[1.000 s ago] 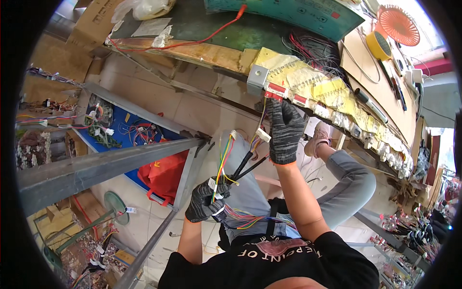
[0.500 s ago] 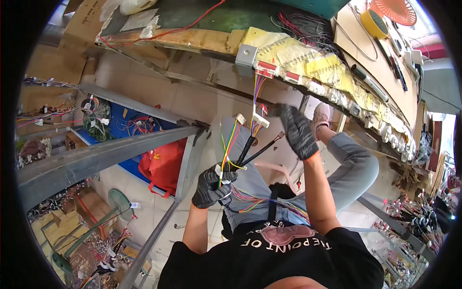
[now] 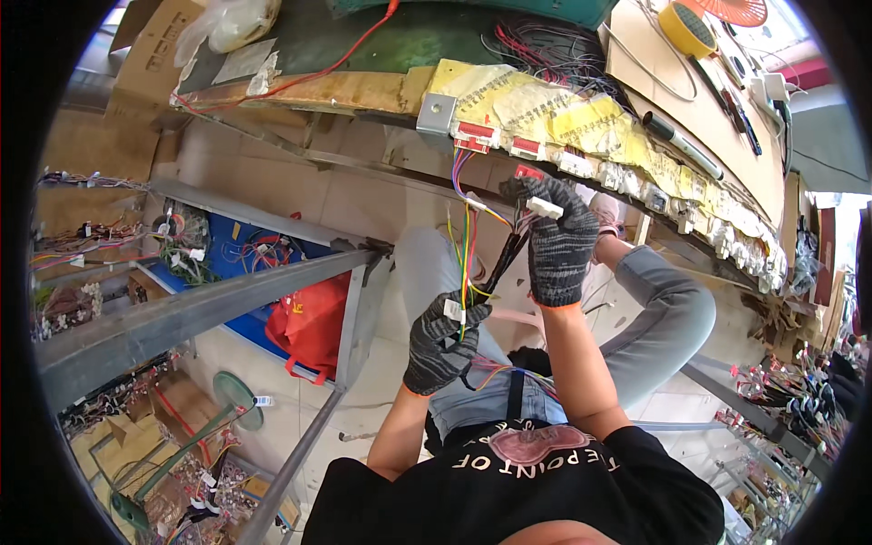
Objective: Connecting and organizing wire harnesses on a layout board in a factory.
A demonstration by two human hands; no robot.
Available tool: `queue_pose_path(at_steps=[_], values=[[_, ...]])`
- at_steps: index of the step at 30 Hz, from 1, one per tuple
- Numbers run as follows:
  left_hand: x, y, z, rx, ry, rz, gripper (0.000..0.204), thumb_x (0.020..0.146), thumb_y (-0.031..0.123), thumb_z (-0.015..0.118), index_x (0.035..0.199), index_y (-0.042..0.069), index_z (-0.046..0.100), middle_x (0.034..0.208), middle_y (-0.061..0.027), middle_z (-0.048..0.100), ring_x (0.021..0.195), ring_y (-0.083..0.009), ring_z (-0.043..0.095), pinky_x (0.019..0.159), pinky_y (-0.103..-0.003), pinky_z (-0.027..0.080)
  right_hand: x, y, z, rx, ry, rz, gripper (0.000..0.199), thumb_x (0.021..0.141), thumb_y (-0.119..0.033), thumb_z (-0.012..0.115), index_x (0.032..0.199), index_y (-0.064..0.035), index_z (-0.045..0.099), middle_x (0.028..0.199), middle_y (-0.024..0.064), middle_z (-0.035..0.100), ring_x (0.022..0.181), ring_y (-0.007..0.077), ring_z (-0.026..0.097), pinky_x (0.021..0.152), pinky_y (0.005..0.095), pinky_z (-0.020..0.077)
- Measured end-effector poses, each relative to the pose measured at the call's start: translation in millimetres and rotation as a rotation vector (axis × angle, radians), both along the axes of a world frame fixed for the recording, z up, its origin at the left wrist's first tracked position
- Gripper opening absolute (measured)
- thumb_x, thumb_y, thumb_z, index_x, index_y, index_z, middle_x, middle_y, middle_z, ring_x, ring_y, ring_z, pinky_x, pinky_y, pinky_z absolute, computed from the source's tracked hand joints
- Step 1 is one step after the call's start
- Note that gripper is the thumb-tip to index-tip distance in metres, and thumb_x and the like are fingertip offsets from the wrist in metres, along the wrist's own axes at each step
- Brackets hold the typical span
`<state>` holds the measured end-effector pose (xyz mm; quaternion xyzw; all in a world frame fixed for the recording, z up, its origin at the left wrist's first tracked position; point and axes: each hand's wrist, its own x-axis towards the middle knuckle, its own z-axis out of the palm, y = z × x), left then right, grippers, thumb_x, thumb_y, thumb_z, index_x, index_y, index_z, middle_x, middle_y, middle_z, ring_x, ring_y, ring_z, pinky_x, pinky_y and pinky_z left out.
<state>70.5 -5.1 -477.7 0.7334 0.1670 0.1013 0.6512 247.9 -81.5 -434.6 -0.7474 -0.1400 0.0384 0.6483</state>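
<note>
My left hand (image 3: 438, 350), in a grey knitted glove, is closed around a wire harness (image 3: 470, 259) with yellow, green and red wires and a white tag. Black-sleeved cable branches (image 3: 509, 259) run from it up to my right hand (image 3: 556, 259). That hand, gloved alike, has its fingers closed around the upper wires. A white connector (image 3: 544, 208) lies against its fingers, and a red connector (image 3: 529, 172) shows at the fingertips. Purple and orange wires link the harness to a red-and-white socket (image 3: 475, 137) on the bench edge. The exact finger grip is partly hidden.
Several more sockets (image 3: 574, 163) line the bench edge below yellow paper labels (image 3: 536, 109). A black marker (image 3: 681, 143) lies on the bench. To the left are a metal bar (image 3: 209, 295), a red bag (image 3: 309, 327) in a blue tray, and a green stand (image 3: 238, 400).
My right hand, earlier apart from the wires, has closed on the harness's upper end by the connectors. My left hand has shifted right with the harness. The view has shifted slightly.
</note>
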Motion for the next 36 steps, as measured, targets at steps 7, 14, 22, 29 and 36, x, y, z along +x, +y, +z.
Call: queue_pose_path(at_steps=[7,14,22,29,36], values=[[13,0,3,-0.035,0.013,0.045,0.040,0.064,-0.013,0.052,0.098,0.003,0.065,0.098,-0.0119,0.060,0.086,-0.0223,0.060,0.074,-0.028,0.047,14,4,-24,-0.045,-0.047,-0.020,0.012,0.082,-0.004,0.055,0.090,0.0007,0.062,0.082,0.0037,0.063,0.073,0.0093,0.056,0.066,0.0227,0.0454],[17,-4,2,-0.046,-0.017,0.045,0.035,0.070,-0.011,0.052,0.101,0.001,0.062,0.094,-0.0092,0.062,0.082,-0.0167,0.059,0.069,-0.024,0.046,14,8,-13,-0.048,0.124,-0.118,0.014,0.081,-0.007,0.055,0.087,0.0021,0.063,0.074,0.0082,0.062,0.065,0.0130,0.056,0.063,0.0262,0.0441],[18,-4,2,0.124,-0.144,0.032,0.037,0.074,-0.012,0.051,0.109,-0.002,0.057,0.093,-0.0056,0.061,0.076,-0.0103,0.056,0.060,-0.020,0.044,1,-11,28,-0.333,-0.431,-0.030,0.016,0.085,-0.006,0.050,0.095,0.0015,0.060,0.086,0.0118,0.060,0.078,0.0195,0.056,0.069,0.0290,0.0434],[14,-8,4,-0.173,0.057,0.131,0.036,0.071,-0.011,0.051,0.104,-0.001,0.059,0.096,-0.0077,0.062,0.078,-0.0129,0.058,0.068,-0.024,0.047,13,-36,-24,-0.291,-0.236,-0.093,0.018,0.083,-0.003,0.046,0.094,0.0001,0.060,0.083,0.0159,0.060,0.074,0.0287,0.058,0.068,0.0365,0.0441],[10,-9,-5,-0.227,0.033,0.159,0.031,0.071,-0.009,0.050,0.100,-0.003,0.061,0.090,-0.0095,0.063,0.070,-0.0114,0.057,0.062,-0.023,0.047,18,-29,-18,-0.080,-0.063,-0.103,0.018,0.086,-0.010,0.048,0.088,0.0008,0.063,0.076,0.0146,0.061,0.066,0.0222,0.057,0.063,0.0318,0.0437]])
